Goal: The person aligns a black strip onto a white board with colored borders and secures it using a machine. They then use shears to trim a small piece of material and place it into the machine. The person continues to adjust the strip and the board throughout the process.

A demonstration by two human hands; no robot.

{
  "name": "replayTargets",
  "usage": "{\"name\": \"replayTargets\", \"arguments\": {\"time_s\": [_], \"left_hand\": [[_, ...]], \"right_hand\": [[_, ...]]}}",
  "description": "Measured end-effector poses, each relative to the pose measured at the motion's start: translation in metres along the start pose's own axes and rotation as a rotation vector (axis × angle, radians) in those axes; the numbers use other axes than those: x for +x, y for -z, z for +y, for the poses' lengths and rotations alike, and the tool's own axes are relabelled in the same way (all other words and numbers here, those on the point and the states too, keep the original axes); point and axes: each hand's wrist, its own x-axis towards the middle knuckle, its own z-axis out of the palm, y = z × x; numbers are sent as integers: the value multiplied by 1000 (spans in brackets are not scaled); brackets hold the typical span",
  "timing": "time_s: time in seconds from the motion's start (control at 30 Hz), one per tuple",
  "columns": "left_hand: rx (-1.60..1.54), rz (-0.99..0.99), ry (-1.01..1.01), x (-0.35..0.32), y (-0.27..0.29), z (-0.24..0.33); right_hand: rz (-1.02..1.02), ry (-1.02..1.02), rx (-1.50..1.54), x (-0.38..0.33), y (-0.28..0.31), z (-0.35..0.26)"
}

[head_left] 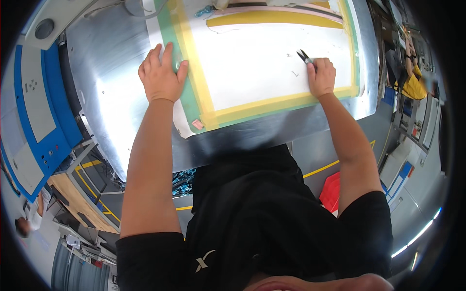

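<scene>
My left hand (162, 75) lies flat with its fingers spread, over the green and yellow tape at the left side of a white sheet (252, 63). Closed near the sheet's right side, my right hand (322, 77) holds small thread snips (304, 56). Their dark blades point up and left, slightly apart; the handle is mostly hidden in my fist. Beyond both hands, a long yellow strip (272, 19) lies across the far part of the sheet, beside pink and black strips (286, 8). A small blue bundle (205, 10) is near their left end.
The sheet is taped onto a shiny metal table (107, 82). A blue and white machine panel (41, 106) stands at the left, above a wooden-topped bench (80, 203). A red bin (331, 193) is low on the right. People (415, 85) are visible at the far right and lower left.
</scene>
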Motion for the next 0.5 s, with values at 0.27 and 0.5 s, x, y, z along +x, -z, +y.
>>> {"name": "replayTargets", "arguments": {"time_s": [0.27, 0.5], "left_hand": [[10, 29, -9, -1, -1, -1], [18, 36, -11, -1, 0, -1]], "right_hand": [[10, 33, -20, 1, 1, 3], [2, 24, -11, 1, -1, 4]]}}
